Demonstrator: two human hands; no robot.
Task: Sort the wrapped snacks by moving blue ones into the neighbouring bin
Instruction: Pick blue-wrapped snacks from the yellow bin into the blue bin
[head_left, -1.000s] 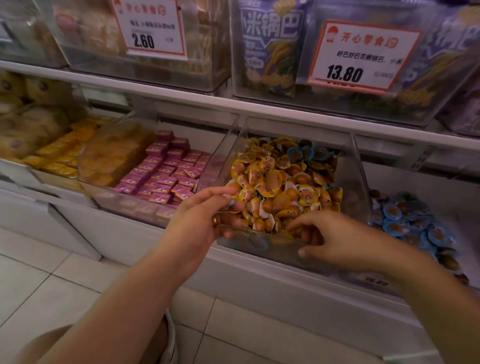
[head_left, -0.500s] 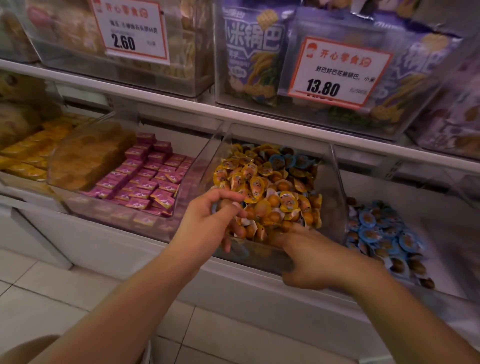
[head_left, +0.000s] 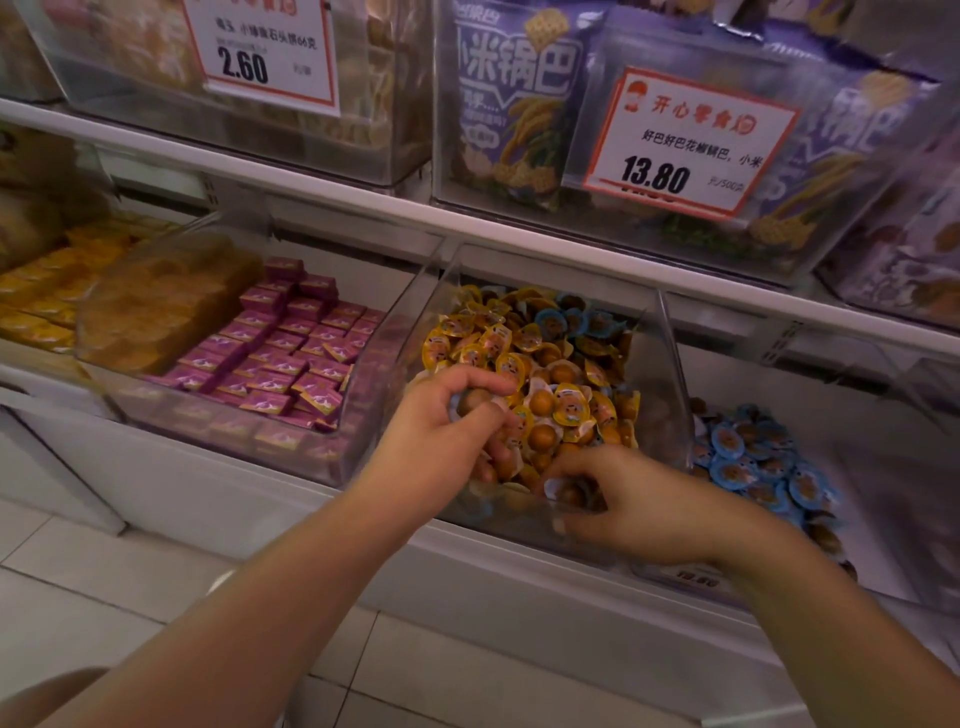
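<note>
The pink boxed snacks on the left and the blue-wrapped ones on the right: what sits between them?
In the head view, a clear bin of mostly yellow-wrapped snacks, with both hands digging in, separates the pink boxes from the blue-wrapped snacks.

In front of me the white lower shelf (head_left: 519, 571) carries clear bins (head_left: 670, 374) side by side: pink packets (head_left: 291, 353), orange snacks (head_left: 545, 364), blue snacks (head_left: 753, 457) on the right.
</note>
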